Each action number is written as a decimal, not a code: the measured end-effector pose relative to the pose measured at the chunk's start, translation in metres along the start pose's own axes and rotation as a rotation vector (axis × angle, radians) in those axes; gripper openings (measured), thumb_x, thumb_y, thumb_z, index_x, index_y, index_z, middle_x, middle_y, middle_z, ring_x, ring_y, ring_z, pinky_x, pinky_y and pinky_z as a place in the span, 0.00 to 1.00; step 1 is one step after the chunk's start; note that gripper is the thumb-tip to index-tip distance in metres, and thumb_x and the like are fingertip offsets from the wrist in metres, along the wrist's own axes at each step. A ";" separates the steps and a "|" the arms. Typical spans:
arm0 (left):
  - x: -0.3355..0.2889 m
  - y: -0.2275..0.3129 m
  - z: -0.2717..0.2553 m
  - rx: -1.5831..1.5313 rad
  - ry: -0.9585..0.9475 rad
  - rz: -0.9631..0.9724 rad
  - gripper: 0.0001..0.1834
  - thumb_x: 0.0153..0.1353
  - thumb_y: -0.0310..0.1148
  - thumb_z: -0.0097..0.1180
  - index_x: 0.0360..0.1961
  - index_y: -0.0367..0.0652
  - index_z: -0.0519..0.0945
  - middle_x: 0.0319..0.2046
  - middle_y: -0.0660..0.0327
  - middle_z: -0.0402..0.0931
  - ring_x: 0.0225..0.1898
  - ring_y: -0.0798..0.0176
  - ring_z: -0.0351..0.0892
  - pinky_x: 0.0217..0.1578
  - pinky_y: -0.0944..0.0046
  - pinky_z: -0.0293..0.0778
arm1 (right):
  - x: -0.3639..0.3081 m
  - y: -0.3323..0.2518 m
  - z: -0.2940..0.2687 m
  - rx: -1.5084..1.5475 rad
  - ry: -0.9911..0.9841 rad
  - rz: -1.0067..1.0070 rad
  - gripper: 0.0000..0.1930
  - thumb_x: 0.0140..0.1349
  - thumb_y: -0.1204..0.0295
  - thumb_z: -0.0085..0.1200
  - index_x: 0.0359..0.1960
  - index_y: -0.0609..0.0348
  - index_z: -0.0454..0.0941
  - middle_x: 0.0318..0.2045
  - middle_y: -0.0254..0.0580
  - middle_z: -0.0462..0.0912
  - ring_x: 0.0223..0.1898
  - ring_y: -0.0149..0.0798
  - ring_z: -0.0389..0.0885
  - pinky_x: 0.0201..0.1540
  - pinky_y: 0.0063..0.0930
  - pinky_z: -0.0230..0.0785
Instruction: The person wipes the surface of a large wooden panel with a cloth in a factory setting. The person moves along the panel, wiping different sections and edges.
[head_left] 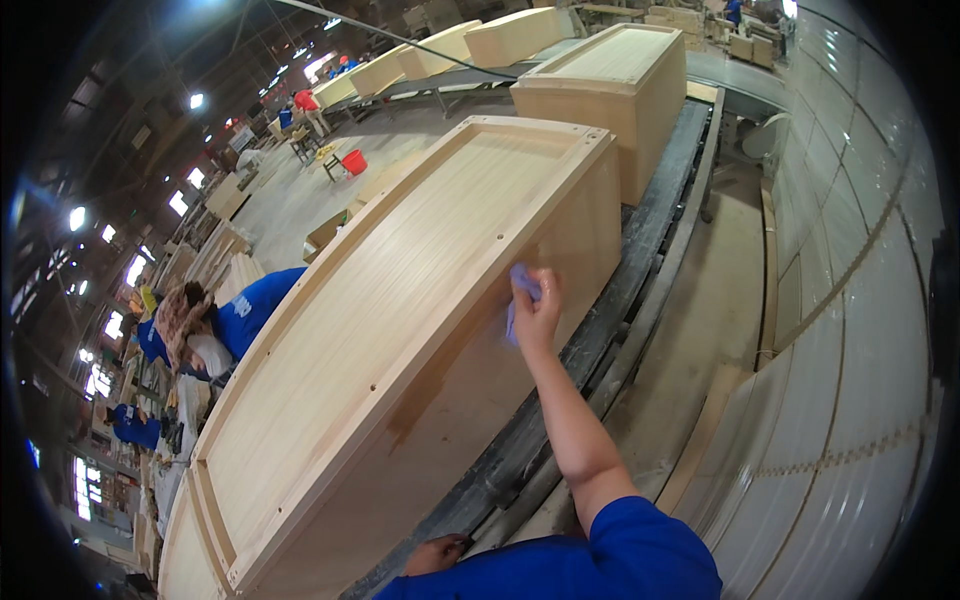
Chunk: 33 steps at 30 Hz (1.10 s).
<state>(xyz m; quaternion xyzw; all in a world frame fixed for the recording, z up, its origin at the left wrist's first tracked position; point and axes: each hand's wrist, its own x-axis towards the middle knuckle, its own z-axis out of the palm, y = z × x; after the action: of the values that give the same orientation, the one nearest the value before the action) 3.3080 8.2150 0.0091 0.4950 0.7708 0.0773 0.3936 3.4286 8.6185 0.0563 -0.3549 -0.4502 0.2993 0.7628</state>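
Observation:
A long pale wooden cabinet carcass (370, 290) lies in front of me, its recessed panel facing up and framed by a raised rim with small holes. My right hand (539, 308) presses a crumpled purple cloth (521, 295) against its right side, just below the rim. Darker, damp-looking patches mark the wood beside the cloth and further down that side. Low in the view, next to the cabinet's base, is my left hand (436, 554); its fingers are mostly hidden and whatever they touch is unclear.
The cabinet rests on a dark roller conveyor (660, 190), with another wooden carcass (600, 75) beyond it. White tiled panels (850, 300) rise on the right. Across the cabinet, a co-worker in blue (255, 315) bends close. A red bucket (354, 162) stands on the floor farther off.

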 end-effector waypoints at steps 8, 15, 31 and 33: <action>0.022 0.009 0.006 0.067 0.013 0.000 0.15 0.57 0.32 0.49 0.47 0.49 0.76 0.31 0.51 0.79 0.34 0.54 0.80 0.39 0.59 0.74 | 0.011 0.016 0.003 -0.021 -0.111 -0.017 0.08 0.47 0.80 0.53 0.29 0.62 0.69 0.31 0.48 0.68 0.35 0.47 0.71 0.40 0.33 0.65; 0.053 0.001 -0.006 0.083 0.024 0.119 0.16 0.56 0.38 0.51 0.45 0.51 0.77 0.30 0.53 0.80 0.34 0.55 0.80 0.39 0.59 0.74 | 0.265 0.074 -0.070 -0.178 0.235 -0.051 0.09 0.52 0.75 0.55 0.34 0.63 0.71 0.29 0.40 0.75 0.32 0.33 0.73 0.35 0.26 0.66; 0.100 -0.028 0.004 0.047 -0.195 -0.121 0.16 0.57 0.40 0.49 0.45 0.51 0.77 0.31 0.54 0.80 0.36 0.56 0.80 0.41 0.59 0.74 | 0.257 0.138 -0.054 -0.286 0.222 -0.118 0.07 0.52 0.74 0.54 0.31 0.62 0.71 0.30 0.46 0.75 0.32 0.40 0.73 0.34 0.34 0.64; 0.104 -0.037 0.009 0.072 -0.241 -0.085 0.16 0.57 0.40 0.49 0.45 0.51 0.77 0.31 0.54 0.80 0.36 0.56 0.80 0.41 0.59 0.74 | 0.292 0.121 -0.061 -0.238 0.147 -0.011 0.07 0.52 0.75 0.54 0.32 0.62 0.72 0.29 0.46 0.74 0.32 0.41 0.73 0.35 0.32 0.65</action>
<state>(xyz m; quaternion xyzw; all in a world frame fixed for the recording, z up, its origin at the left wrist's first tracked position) 3.2675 8.2796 -0.0709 0.4813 0.7406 -0.0272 0.4682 3.5881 8.8975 0.0758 -0.4614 -0.4274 0.2128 0.7477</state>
